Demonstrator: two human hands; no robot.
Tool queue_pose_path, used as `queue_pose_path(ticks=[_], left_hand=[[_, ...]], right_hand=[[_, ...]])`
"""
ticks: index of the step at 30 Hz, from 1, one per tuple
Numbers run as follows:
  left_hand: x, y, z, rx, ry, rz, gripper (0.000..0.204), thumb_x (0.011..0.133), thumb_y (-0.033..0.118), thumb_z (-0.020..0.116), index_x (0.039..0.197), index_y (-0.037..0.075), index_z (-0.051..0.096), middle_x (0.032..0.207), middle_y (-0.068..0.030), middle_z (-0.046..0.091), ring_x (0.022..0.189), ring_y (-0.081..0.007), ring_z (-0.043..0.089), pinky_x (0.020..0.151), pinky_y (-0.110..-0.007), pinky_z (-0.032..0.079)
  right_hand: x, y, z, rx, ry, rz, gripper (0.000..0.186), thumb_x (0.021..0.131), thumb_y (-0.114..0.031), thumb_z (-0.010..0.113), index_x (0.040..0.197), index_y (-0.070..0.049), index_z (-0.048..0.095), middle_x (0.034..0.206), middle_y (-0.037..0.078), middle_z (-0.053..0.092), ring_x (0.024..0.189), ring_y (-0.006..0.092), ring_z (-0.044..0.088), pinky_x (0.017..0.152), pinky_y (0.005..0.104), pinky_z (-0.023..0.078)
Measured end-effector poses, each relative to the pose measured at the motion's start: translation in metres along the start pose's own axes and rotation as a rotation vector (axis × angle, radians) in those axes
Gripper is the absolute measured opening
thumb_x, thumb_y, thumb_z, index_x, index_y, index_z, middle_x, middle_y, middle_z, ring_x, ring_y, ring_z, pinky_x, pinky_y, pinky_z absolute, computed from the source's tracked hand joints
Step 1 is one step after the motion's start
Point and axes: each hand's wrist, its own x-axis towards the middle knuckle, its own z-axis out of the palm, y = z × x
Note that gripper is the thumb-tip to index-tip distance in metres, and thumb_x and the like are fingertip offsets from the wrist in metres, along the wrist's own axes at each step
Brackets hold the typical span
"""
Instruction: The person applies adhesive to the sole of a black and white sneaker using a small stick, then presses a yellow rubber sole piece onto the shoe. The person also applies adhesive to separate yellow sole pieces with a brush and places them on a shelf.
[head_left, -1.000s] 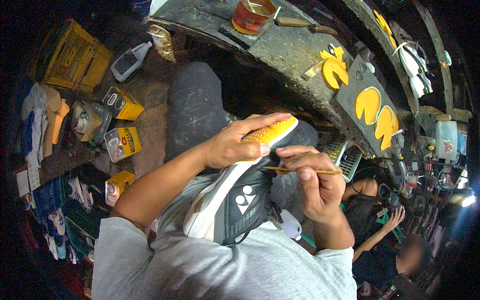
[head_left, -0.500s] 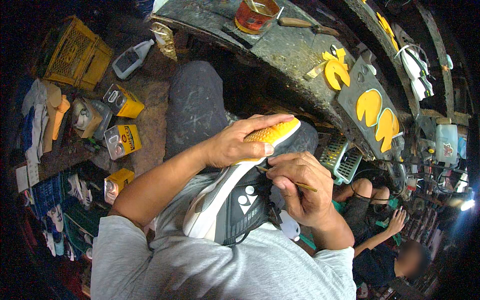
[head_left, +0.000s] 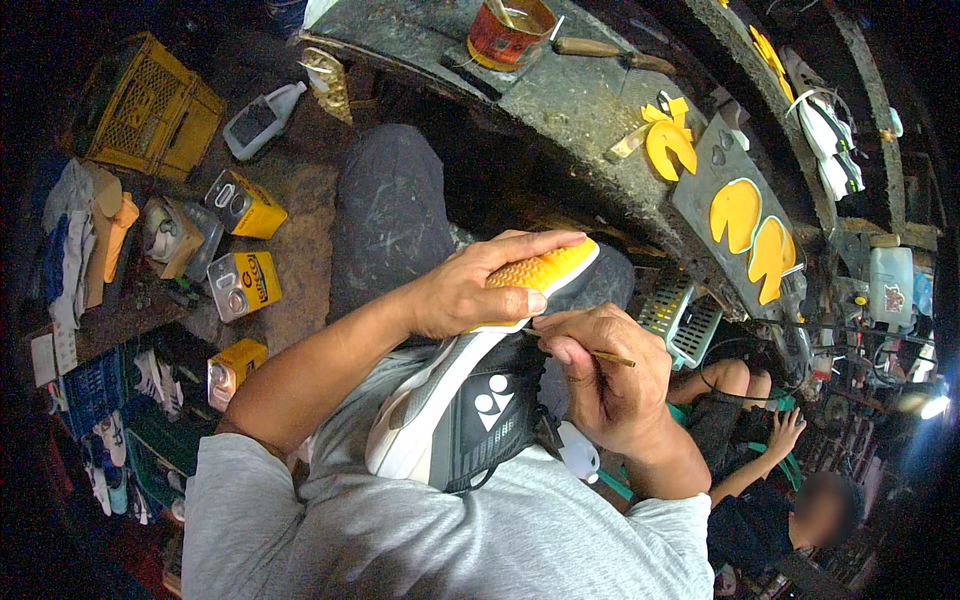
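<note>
A black shoe [head_left: 478, 425] with a white midsole and a yellow textured sole lies across my lap, its sole turned up and to the left. Around its yellow front end [head_left: 535, 270] my left hand [head_left: 478, 285] is closed, thumb and fingers pressing on the sole. Pinched in my right hand [head_left: 610, 375] is a thin brass-coloured rod-like tool [head_left: 612, 358], whose near tip reaches the shoe's edge by my left thumb. What the tip touches there is hidden by my fingers. The shoe's heel end rests against my grey shirt.
A workbench [head_left: 570, 110] ahead holds a red tin [head_left: 510, 35], a wooden-handled tool [head_left: 590, 47] and yellow cut pieces [head_left: 735, 215]. Yellow cans [head_left: 245, 285], a white jug [head_left: 262, 120] and a yellow crate [head_left: 155, 110] stand left. Right are a green basket [head_left: 690, 330] and another person [head_left: 745, 500].
My right hand has turned slightly, and the rod has shifted with it. My left hand keeps its hold on the shoe. The other person's hand has moved a little.
</note>
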Motion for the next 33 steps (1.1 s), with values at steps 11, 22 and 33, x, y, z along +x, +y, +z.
queue_pose_path(ticks=[11,22,33], left_hand=[[0.0,0.002,-0.001,0.044,-0.003,0.068,0.084,0.084,0.042,0.061,0.154,0.001,0.04,0.154,-0.0191,0.045,0.143,-0.0305,0.042,0.12,-0.041,0.029],[-0.001,0.003,-0.002,0.06,-0.006,0.135,0.076,0.09,0.04,0.061,0.154,0.003,0.041,0.15,-0.0204,0.046,0.14,-0.0323,0.042,0.118,-0.041,0.029],[0.005,0.008,0.0,0.04,-0.036,0.116,0.079,0.089,0.042,0.06,0.154,0.001,0.04,0.154,-0.0204,0.042,0.144,-0.0319,0.038,0.121,-0.042,0.024]], right_hand=[[0.003,0.003,0.002,0.047,0.052,-0.012,0.015,0.087,-0.003,0.075,0.096,-0.002,0.064,0.084,0.012,0.068,0.072,0.0294,0.067,0.066,0.038,0.052],[0.008,0.013,-0.008,0.163,0.082,0.016,0.012,0.089,0.0,0.071,0.098,-0.001,0.063,0.089,0.014,0.068,0.078,0.0317,0.067,0.071,0.0406,0.054],[0.005,0.025,-0.016,0.176,0.217,0.095,0.006,0.092,0.0,0.069,0.095,0.002,0.064,0.089,0.015,0.068,0.079,0.0334,0.069,0.071,0.0402,0.055]])
